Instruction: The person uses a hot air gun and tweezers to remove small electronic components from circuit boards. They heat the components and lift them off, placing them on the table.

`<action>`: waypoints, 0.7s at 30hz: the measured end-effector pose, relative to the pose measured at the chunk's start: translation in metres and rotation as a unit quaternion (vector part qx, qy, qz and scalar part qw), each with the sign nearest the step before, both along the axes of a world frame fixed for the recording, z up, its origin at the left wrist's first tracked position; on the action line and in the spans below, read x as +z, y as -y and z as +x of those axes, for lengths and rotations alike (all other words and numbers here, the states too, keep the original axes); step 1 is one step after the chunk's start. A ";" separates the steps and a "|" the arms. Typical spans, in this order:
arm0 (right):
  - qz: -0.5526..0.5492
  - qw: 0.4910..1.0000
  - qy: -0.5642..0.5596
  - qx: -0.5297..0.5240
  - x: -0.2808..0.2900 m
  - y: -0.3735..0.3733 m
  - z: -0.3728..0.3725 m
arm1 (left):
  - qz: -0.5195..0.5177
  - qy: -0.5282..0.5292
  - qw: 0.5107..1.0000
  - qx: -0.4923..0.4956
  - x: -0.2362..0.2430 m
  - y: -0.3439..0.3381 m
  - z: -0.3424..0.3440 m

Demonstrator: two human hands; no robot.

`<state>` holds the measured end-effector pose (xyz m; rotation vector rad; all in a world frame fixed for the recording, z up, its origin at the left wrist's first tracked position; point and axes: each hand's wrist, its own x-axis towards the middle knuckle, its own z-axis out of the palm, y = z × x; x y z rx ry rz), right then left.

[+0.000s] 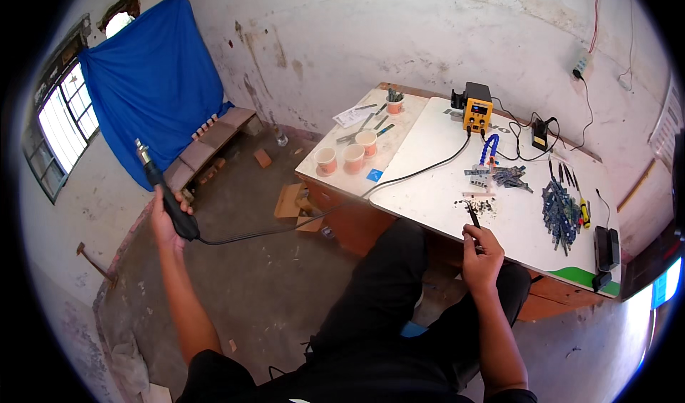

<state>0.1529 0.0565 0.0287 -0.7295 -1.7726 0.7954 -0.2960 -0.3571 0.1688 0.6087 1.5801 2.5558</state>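
Observation:
My left hand [168,221] grips a black hot air gun [171,203], held raised left of the desk with its metal nozzle up. Its cable runs to a yellow-and-black rework station [477,110] at the back of the white board [421,182]. My right hand [482,257] is closed on dark tweezers [473,215] at the board's front edge, their tips by scattered small black parts [486,207]. Just behind those stand a small fixture [481,177] and a blue flexible hose [491,148]. Dark circuit boards lie in a pile [511,177] and a larger heap [560,214].
Paper cups [354,159] stand on the desk's left part [321,175]. Screwdrivers [584,212] and a black charger-like device [606,250] lie at the right. An open cardboard box [289,207] is on the floor. A padded bench [200,153] stands under a blue cloth [153,82].

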 end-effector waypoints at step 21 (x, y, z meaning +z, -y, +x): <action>0.163 0.983 -0.037 0.074 0.073 0.024 -0.019 | -0.367 -0.204 0.907 -0.031 0.050 -0.099 0.055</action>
